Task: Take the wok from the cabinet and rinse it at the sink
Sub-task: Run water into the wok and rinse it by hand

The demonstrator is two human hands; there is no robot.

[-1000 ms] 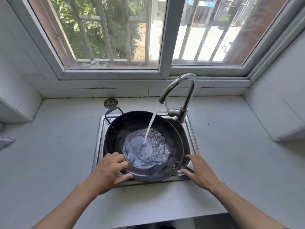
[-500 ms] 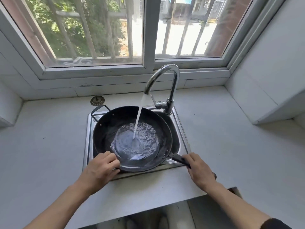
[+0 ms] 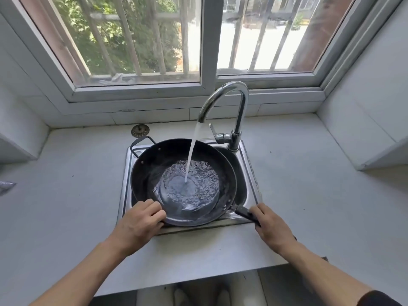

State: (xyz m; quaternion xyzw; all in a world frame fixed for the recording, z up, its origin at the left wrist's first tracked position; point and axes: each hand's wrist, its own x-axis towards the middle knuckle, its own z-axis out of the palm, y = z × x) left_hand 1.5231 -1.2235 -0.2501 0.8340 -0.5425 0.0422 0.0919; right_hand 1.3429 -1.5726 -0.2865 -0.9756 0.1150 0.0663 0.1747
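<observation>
A black wok (image 3: 154,168) lies across the steel sink (image 3: 249,173), nearly filling it. Water runs from the chrome tap (image 3: 231,102) into the wok's middle, where a foaming pool has gathered. My left hand (image 3: 139,224) grips the wok's near left rim, fingers curled over the edge. My right hand (image 3: 271,226) is wrapped round the wok's long black handle (image 3: 245,212) at the sink's near right corner. A small loop handle (image 3: 141,141) sticks out at the wok's far left.
A round metal sink strainer (image 3: 140,130) lies on the pale counter (image 3: 66,206) behind the sink. A barred window (image 3: 207,40) rises behind the tap. White wall blocks stand at the counter's left and right ends. The counter's front edge runs just below my wrists.
My right hand went from resting open at the sink's corner to gripping the wok's handle. The pool of water in the wok has widened. My left hand stays on the rim.
</observation>
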